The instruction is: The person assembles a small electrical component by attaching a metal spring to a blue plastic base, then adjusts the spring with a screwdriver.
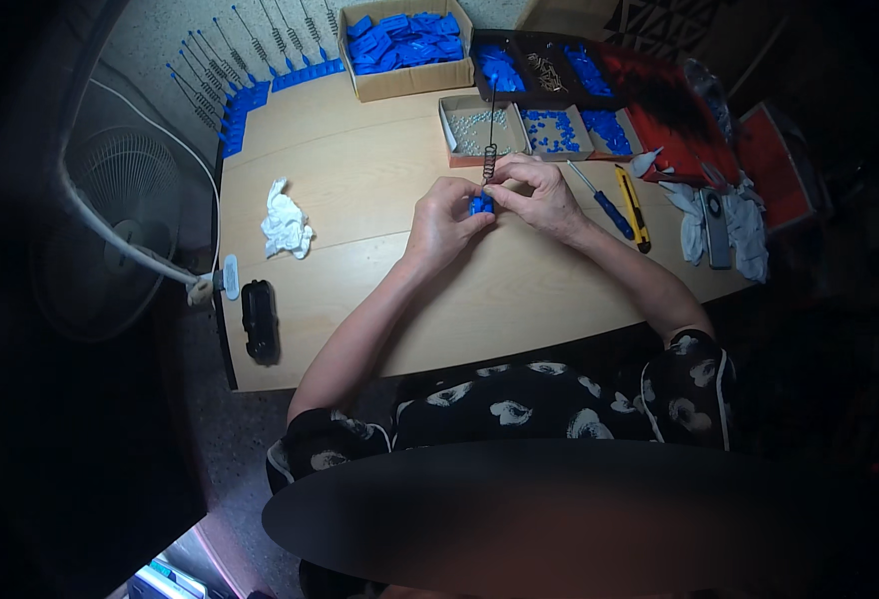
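At the middle of the table my two hands meet around a small blue plastic block (pixel 480 205). From it a thin dark rod with a coil spring (pixel 490 160) stands upright, its blue tip reaching over the boxes behind. My left hand (pixel 439 222) is closed on the block, thumb in front. My right hand (pixel 547 203) pinches the foot of the coil-spring rod just above the block. The fingers hide where rod and block join. Similar coil-spring rods (pixel 270 60) stand in a row of blue blocks (pixel 305 74) along the table's far left edge.
Behind my hands are a cardboard box of blue parts (pixel 357 84) and small part trays (pixel 446 150). A screwdriver (pixel 609 212) and yellow cutter (pixel 631 200) lie right, near a grey device (pixel 716 232). Crumpled white tissue (pixel 286 222) and a black case (pixel 259 321) lie left, near a fan (pixel 125 200).
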The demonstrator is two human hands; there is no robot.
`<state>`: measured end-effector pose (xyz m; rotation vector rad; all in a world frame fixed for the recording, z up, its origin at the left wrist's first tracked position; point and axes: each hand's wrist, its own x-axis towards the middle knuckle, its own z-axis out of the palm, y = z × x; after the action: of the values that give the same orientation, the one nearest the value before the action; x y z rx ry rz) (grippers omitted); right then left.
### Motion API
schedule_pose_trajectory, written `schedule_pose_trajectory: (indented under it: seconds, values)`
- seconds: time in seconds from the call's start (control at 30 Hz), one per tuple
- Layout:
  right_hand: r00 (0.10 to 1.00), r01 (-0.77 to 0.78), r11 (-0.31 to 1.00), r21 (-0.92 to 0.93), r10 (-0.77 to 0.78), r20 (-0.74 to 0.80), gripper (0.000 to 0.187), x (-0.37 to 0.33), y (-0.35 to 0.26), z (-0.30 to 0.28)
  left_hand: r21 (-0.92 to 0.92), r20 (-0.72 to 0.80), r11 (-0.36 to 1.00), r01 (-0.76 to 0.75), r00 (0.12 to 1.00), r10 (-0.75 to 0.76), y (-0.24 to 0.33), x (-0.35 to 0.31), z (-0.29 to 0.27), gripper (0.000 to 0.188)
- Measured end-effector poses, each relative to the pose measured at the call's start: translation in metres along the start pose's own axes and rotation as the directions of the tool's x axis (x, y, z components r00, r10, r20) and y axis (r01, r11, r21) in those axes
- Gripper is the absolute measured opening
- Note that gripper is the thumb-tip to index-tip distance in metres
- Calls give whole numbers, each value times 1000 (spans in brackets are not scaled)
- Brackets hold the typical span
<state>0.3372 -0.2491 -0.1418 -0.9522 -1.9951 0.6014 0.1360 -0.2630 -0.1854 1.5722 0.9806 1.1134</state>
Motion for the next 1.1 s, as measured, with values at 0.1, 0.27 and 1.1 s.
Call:
schedule_pose_trajectory:
  seconds: [0.1,0.27,1.1]
  values:
    - [999,-41,999,-36,40,-15,13,-21,1,-6,254,19,961,-107,994,106,9,-16,15,36]
    - [999,-50,997,51,50,7,13,-47,-4,-12,552,-27,803,-227,957,290,15,-38,38,33]
    - [990,85,996,10,-83,-113,17,-89,38,21,335,7,879,-340,934,358,50,-24,30,29]
